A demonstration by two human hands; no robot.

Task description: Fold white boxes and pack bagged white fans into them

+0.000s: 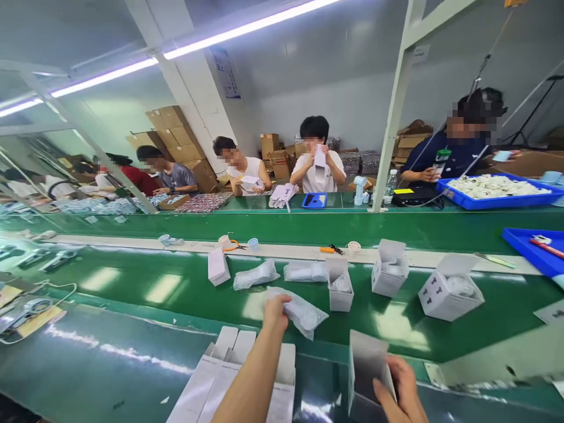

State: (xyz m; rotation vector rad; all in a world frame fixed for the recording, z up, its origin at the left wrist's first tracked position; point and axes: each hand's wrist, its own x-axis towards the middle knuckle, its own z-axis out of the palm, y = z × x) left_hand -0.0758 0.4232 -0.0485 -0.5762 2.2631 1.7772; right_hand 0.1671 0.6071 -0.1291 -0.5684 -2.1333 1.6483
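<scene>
My left hand (pixel 277 316) reaches over the green conveyor belt, its fingers closed on one end of a clear-wrapped packet (pixel 306 314). What lies inside the wrapping is not clear. At the lower right, my right hand (pixel 403 385) grips the side of an open white box (pixel 363 367), its thumb at the inside of the wall. Several white boxes (pixel 198 382) stand grouped beneath my left forearm. Beyond the held packet lie two more wrapped packets, one at left (pixel 256 275) and one at right (pixel 305 271).
Open boxes holding wrapped items, one small (pixel 341 296), one middle (pixel 388 276) and one large (pixel 449 296), stand on the belt. A closed white box (pixel 218 267) is further left. Pliers (pixel 235 245) lie on the pale divider strip. Several people work across the line.
</scene>
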